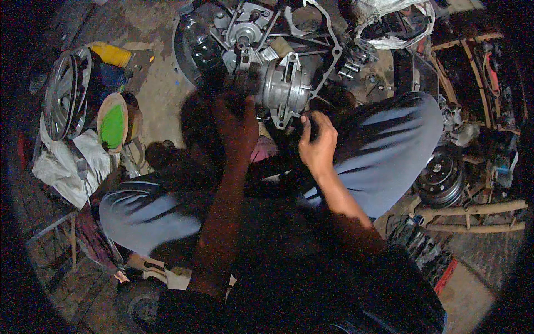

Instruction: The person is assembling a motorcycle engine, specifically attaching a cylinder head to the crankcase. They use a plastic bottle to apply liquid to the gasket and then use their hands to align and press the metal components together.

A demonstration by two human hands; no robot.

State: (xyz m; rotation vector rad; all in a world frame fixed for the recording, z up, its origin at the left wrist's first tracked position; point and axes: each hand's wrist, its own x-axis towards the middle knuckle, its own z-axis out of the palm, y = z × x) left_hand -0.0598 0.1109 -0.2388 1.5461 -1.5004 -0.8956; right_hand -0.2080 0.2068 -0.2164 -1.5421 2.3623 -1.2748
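Metal casing; dim floor, perhaps concrete.

- No text, label, number or sign is showing legibly.
- Grain and shadow are blurring the view, so faint markings may be escaping.

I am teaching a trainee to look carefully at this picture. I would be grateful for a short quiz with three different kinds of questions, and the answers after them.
1. True or false: the right hand is in brighter light than the left hand.

2. Choose one. The body of the metal housing is:
A. bright red
B. silver-grey
C. green

3. Short answer: which hand is nearer to the green oval?

Key: 1. True. 2. B. 3. The left hand.
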